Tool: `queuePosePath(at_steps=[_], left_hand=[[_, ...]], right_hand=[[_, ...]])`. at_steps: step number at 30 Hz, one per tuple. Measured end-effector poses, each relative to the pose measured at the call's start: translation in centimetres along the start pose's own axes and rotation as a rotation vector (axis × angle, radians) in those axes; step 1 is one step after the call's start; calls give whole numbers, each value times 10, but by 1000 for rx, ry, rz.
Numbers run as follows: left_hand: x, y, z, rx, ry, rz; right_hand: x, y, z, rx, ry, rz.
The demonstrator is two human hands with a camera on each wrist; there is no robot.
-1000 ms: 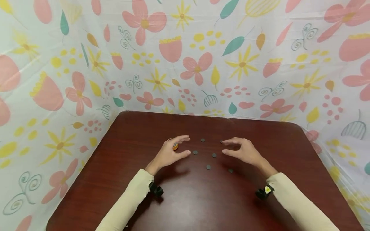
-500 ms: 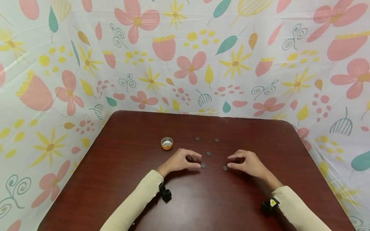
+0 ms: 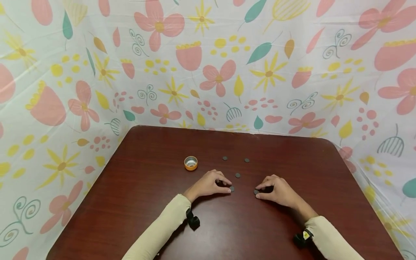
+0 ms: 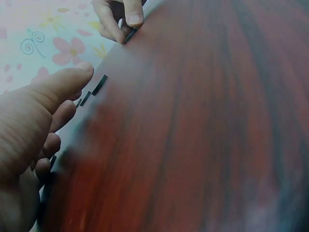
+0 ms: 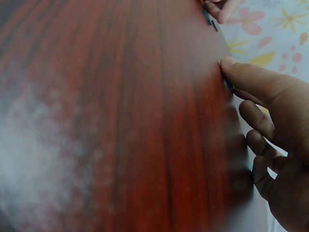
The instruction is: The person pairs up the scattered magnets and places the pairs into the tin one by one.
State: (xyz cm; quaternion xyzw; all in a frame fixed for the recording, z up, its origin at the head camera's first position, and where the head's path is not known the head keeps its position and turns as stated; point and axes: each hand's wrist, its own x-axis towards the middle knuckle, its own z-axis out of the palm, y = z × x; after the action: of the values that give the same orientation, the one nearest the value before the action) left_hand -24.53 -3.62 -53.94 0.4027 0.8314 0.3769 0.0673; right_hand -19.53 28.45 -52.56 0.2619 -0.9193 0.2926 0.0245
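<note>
Small dark grey discs lie flat on the brown table (image 3: 208, 224). My right hand (image 3: 276, 191) pinches the nearest right-hand disc (image 3: 256, 192) between thumb and index finger; the left wrist view shows that disc (image 4: 130, 35) on edge between the fingertips. My left hand (image 3: 211, 184) has its thumb and index tips at the left edge of another disc (image 3: 232, 189), with the fingers loosely bent. In the left wrist view the left thumb (image 4: 79, 75) stops just short of a disc (image 4: 100, 84).
Farther back lie three more discs: one in the middle (image 3: 238, 175), one at back left (image 3: 225, 158) and one at back right (image 3: 247, 160). A small round orange-rimmed tin (image 3: 190, 163), silvery inside, stands behind my left hand. A flowered cloth (image 3: 208, 72) hangs around the table.
Both hands have come nearer to me, the left also rightward, uncovering the tin. The right thumb and index finger have closed on a disc. A disc formerly beside the left fingertips is out of sight.
</note>
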Motion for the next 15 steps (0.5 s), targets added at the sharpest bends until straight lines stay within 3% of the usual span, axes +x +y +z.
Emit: queuePosePath(at_steps=[6,15], left_hand=[[-1,3,3,69,1,-28],[1,6,5,75,17,-48]], right_hand=[[-1,0,2,-1,31,-1],[0,-1,2,8,34,-5]])
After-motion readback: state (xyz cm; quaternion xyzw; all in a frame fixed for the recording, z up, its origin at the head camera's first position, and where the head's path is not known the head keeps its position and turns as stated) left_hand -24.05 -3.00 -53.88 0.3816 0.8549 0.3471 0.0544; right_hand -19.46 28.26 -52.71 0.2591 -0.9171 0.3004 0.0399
